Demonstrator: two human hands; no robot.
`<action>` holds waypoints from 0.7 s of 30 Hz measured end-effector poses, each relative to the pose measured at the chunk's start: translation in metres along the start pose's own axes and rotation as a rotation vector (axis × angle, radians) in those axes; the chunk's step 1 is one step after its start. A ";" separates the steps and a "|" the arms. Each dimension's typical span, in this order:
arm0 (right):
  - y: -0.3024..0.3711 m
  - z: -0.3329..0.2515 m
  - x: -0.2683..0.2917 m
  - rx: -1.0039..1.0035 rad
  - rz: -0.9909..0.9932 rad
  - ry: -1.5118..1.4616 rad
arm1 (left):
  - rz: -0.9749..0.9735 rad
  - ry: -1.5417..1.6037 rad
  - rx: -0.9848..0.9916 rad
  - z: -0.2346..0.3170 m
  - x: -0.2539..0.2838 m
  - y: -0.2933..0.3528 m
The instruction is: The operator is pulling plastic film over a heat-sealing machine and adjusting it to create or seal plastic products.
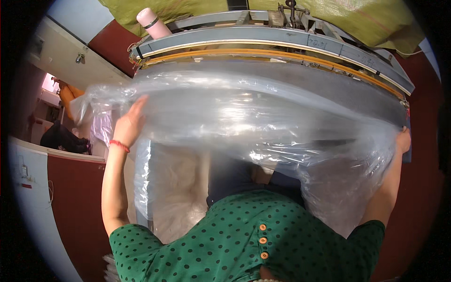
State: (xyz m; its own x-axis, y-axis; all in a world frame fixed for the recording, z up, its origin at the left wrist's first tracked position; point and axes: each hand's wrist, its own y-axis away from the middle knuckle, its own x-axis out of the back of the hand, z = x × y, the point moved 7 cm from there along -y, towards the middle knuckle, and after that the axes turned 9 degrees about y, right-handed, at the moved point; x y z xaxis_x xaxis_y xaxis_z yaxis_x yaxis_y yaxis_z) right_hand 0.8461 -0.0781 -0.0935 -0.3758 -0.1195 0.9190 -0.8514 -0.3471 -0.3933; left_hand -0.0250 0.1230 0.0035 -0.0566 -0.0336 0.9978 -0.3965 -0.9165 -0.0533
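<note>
A wide sheet of clear plastic film (202, 115) stretches across in front of me, over the edge of a grey worktop (319, 87), with loose folds hanging toward my lap. At its left end my left hand (131, 121) lies against the film, fingers stretched out and held together. Beyond that hand a crumpled end of the film sticks out to the left. My right hand (402, 140) is at the film's right end by the worktop's corner, fingers bent round the film's edge. Part of the right hand's grip is hidden.
Behind the worktop runs a long metal bar (263, 35) with orange strips (263, 55) along it. A pink bottle (154, 23) stands at the back left, near yellow-green sacking (371, 21). An open doorway at left shows a person in orange (69, 96).
</note>
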 end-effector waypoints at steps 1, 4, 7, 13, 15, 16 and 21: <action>-0.001 0.000 0.002 0.003 0.000 -0.006 | -0.356 -0.106 0.607 -0.064 -0.028 0.017; -0.004 -0.005 -0.013 0.012 -0.037 -0.039 | -0.488 -0.299 0.565 -0.194 -0.083 0.081; -0.005 0.002 -0.010 0.019 -0.024 0.007 | -0.456 -0.225 0.369 -0.112 -0.065 0.042; -0.005 0.003 -0.007 0.022 0.016 0.015 | 0.319 0.248 -0.262 0.065 -0.040 -0.059; -0.008 0.008 -0.013 0.017 -0.005 -0.011 | 0.616 0.141 -0.229 0.077 -0.030 -0.090; -0.009 0.008 -0.014 0.013 0.000 -0.017 | 0.624 0.140 -0.231 0.071 -0.036 -0.102; -0.001 0.001 -0.007 0.009 0.017 -0.052 | 0.300 0.219 -0.047 0.013 -0.065 -0.160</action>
State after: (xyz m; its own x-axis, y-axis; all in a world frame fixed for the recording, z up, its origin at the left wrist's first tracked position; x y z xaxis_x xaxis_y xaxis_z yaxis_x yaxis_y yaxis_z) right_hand 0.8502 -0.0774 -0.0993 -0.3706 -0.1735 0.9125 -0.8414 -0.3534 -0.4089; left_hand 0.0544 0.2667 -0.0525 -0.3690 -0.2076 0.9060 -0.3737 -0.8594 -0.3491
